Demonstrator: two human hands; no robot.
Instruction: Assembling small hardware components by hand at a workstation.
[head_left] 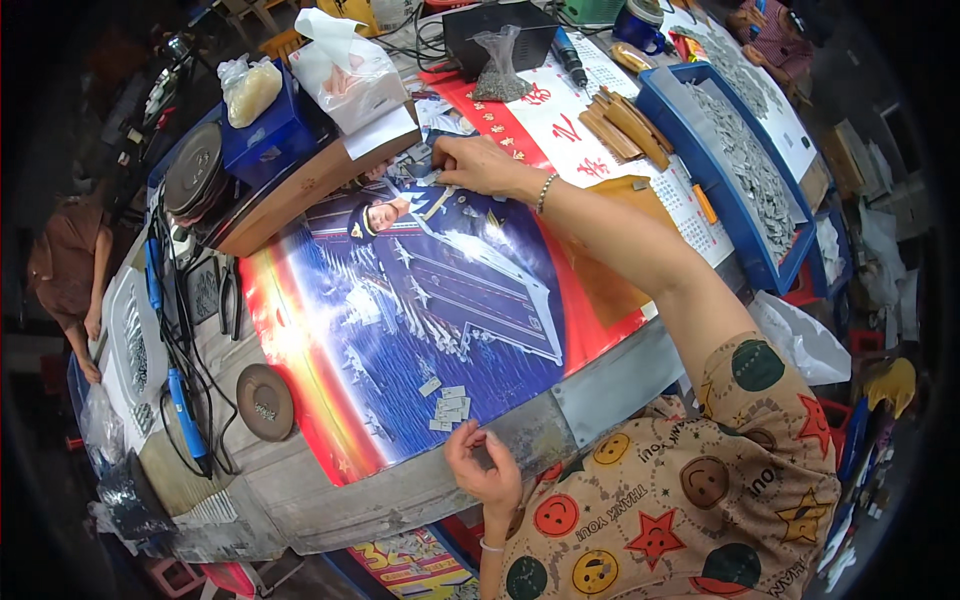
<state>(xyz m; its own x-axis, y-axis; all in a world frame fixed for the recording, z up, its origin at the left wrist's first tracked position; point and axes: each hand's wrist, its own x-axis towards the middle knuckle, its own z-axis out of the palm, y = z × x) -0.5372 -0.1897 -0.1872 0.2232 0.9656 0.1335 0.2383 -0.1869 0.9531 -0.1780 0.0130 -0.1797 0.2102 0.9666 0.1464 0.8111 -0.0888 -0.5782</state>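
Starting nearest to me, I am seeing the left hand (485,465) resting at the near edge of the metal-edged table (560,425). Its fingers are loosely curled and a little apart, and nothing is showing between them. Just beyond its fingertips, a small cluster of flat grey metal pieces (450,405) is lying on the glossy poster (420,300) that is covering the worktop. The pieces are small, thin and rectangular. Some are overlapping in a loose stack and one is sitting slightly apart.

Further out, the right arm is stretching across the poster. The right hand (480,165) is lying palm down at the poster's far edge, just beside the wooden box (300,190). Its fingertips are pressing on or pinching a few more grey pieces (432,178) there. I cannot tell whether it is actually gripping one.

Farther away and to the right, a blue tray (655,95) is holding a large heap of the same sort of grey pieces, and brown wooden strips (620,125) are lying beside it.

Judging by this, I am reading the work as being at an early stage. Only a handful of pieces is sitting gathered near the body, while the bulk is waiting in the tray. The pieces look light and slippery, so I expect picking them off the glossy sheet to need fingertip care.
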